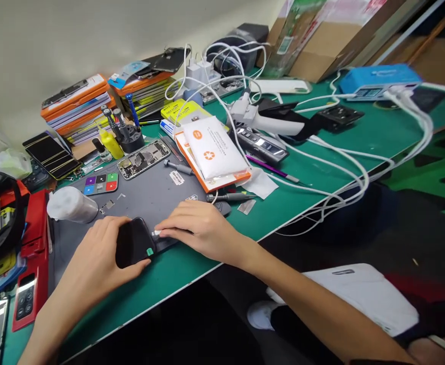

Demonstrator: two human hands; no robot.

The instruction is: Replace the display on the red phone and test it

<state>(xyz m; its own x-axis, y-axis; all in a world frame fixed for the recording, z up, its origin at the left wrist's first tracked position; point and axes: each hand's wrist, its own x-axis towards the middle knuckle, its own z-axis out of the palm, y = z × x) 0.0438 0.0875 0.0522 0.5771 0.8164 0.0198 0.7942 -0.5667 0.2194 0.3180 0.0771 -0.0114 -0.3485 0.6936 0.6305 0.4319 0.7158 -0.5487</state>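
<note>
My left hand (96, 258) grips a black phone screen panel (133, 242) that lies on the grey work mat (146, 197), thumb along its near edge. A small green tab shows at the panel's right corner. My right hand (197, 227) rests on the mat just right of the panel, fingers pressed together on a small white piece (157, 233) at the panel's edge. An opened phone body (143, 158) with its insides showing lies at the far side of the mat.
A white bottle (70, 204) lies left of the mat, screwdrivers (228, 197) to the right. Orange-and-white packets (214, 149), stacked boxes (77, 104), white cables (340, 162) and a blue device (378, 81) crowd the green table (321, 147). Red tray (32, 258) at left.
</note>
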